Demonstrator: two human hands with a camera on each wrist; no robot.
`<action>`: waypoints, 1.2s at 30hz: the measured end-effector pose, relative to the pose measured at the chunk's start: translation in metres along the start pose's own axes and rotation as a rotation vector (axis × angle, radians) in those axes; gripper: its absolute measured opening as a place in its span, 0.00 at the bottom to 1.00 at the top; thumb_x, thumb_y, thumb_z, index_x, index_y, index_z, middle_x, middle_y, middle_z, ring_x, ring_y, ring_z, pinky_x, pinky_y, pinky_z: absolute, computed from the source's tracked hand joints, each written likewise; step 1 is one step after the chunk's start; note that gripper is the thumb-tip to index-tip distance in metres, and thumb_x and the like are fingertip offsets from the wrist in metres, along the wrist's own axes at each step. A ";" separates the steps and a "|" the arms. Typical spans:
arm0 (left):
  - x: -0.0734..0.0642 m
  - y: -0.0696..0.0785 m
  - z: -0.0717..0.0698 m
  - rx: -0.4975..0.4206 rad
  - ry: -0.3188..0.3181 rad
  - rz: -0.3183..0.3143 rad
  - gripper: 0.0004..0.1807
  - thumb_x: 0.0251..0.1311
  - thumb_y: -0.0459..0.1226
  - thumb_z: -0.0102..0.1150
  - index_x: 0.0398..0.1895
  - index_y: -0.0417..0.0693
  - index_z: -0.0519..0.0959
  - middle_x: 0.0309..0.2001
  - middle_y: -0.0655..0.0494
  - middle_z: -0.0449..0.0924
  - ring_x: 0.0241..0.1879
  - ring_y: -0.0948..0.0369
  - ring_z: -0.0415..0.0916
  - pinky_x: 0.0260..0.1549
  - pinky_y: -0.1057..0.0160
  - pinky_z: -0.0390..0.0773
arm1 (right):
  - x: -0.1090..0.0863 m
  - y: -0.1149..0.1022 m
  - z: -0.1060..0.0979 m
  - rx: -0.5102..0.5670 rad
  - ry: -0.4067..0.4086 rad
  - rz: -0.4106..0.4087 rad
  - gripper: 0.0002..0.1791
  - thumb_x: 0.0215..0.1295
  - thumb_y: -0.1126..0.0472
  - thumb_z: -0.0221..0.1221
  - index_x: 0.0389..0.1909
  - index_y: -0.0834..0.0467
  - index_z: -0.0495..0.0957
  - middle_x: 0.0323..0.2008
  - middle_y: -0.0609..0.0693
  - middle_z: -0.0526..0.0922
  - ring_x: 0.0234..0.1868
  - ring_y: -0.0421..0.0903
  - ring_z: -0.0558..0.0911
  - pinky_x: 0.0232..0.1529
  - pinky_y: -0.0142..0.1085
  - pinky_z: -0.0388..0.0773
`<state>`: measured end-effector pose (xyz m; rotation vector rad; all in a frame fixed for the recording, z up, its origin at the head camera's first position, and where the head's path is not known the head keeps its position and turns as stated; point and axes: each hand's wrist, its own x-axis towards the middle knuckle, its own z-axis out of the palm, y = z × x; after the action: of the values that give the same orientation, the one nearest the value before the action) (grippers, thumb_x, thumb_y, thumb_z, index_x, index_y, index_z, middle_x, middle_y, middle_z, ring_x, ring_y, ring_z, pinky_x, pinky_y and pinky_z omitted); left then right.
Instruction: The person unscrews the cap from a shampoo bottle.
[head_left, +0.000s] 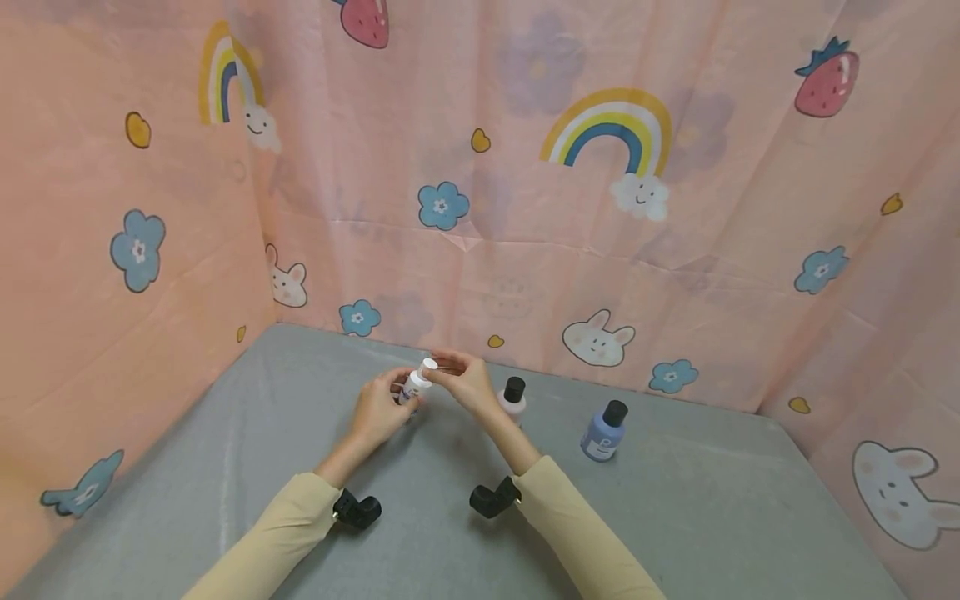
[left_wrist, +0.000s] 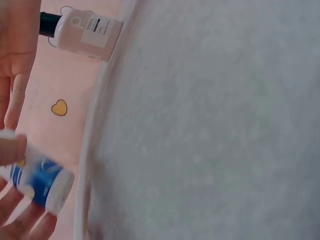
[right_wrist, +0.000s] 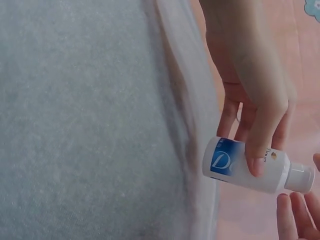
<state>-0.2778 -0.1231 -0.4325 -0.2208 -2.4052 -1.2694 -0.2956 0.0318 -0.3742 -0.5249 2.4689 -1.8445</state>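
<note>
Within the left fingers, a white bottle

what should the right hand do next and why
The right hand should probably pinch the white cap, since its fingertips are right around the cap while the left hand holds the tilted bottle.

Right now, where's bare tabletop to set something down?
Free: the grey table right of the blue bottle, out to the curtain; also left, between the left sleeve and the curtain. Crowded: back middle, where the left hand grips a white bottle, the right hand is at its cap, and the pale pink bottle stands beside the right wrist.
</note>
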 end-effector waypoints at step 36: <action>-0.004 -0.006 0.008 -0.057 -0.019 0.023 0.22 0.48 0.34 0.72 0.48 0.38 0.80 0.39 0.44 0.85 0.35 0.51 0.84 0.34 0.57 0.84 | 0.006 0.019 0.002 -0.064 0.046 -0.003 0.16 0.55 0.66 0.63 0.47 0.60 0.83 0.45 0.58 0.85 0.43 0.50 0.84 0.40 0.34 0.81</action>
<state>-0.2788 -0.1197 -0.4426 -0.2774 -2.3781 -1.3323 -0.3057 0.0334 -0.3913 -0.4942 2.5661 -1.8041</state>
